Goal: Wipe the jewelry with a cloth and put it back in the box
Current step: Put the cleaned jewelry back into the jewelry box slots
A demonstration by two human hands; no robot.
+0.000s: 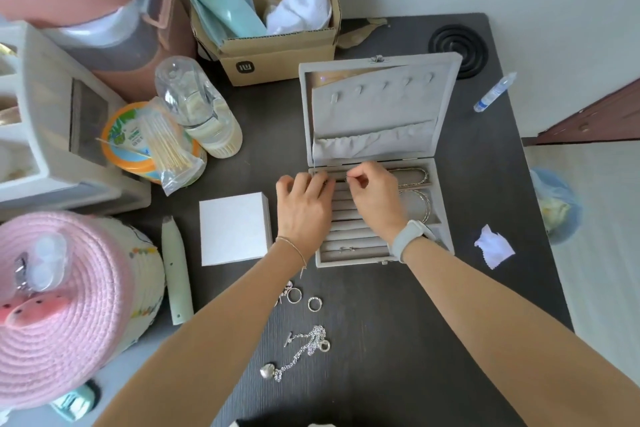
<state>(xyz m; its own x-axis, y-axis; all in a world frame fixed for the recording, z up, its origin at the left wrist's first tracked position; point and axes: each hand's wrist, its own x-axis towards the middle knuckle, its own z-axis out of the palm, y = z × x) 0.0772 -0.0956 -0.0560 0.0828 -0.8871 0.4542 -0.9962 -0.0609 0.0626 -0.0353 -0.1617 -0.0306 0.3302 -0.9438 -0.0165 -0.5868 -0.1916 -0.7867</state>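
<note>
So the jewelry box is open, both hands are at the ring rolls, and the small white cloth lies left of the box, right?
Not quite. The head view shows the small white cloth lying right of the jewelry box, not left. The box is open and the left hand and right hand are at the ring rolls.

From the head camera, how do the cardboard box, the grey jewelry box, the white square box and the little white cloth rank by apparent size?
Largest to smallest:
1. grey jewelry box, lid open
2. cardboard box
3. white square box
4. little white cloth

The cardboard box sits farther away, so the top two are unsure.
</note>
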